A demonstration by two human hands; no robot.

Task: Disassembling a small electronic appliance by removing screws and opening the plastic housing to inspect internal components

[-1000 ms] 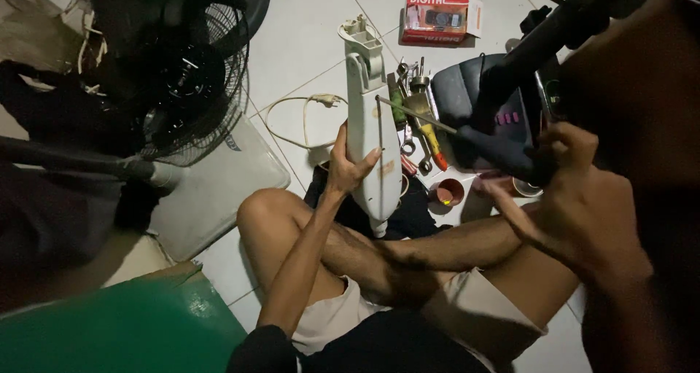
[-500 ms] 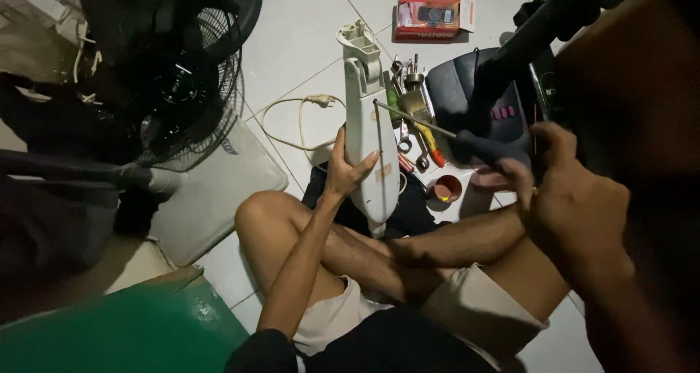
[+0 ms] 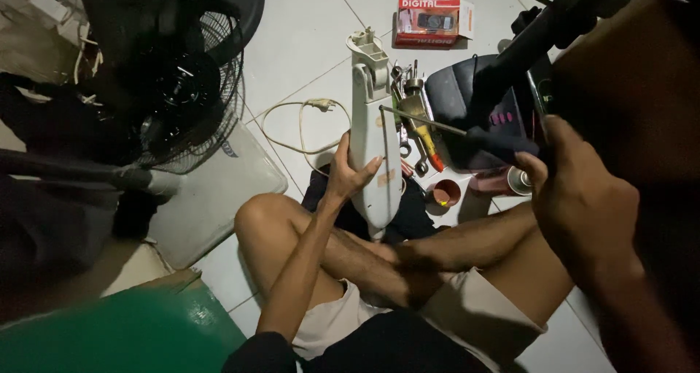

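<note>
I sit cross-legged on a tiled floor. My left hand [image 3: 348, 175] grips the side of a white plastic fan column [image 3: 369, 99] that stands upright between my legs. My right hand [image 3: 583, 198], close to the camera, is closed around the dark handle of a screwdriver [image 3: 502, 141]. Its thin metal shaft points left, and the tip sits at the column's right edge near the top.
A black fan grille [image 3: 175, 81] and a grey fan base [image 3: 219, 191] lie to the left. A white power cord [image 3: 299, 125] runs over the tiles. Loose hand tools [image 3: 419, 129], a black bag [image 3: 456, 96], a small red cap [image 3: 445, 193] and a red box [image 3: 432, 21] lie behind the column.
The screwdriver tip has shifted slightly left, up to the column's edge. My left hand has kept its hold on the column.
</note>
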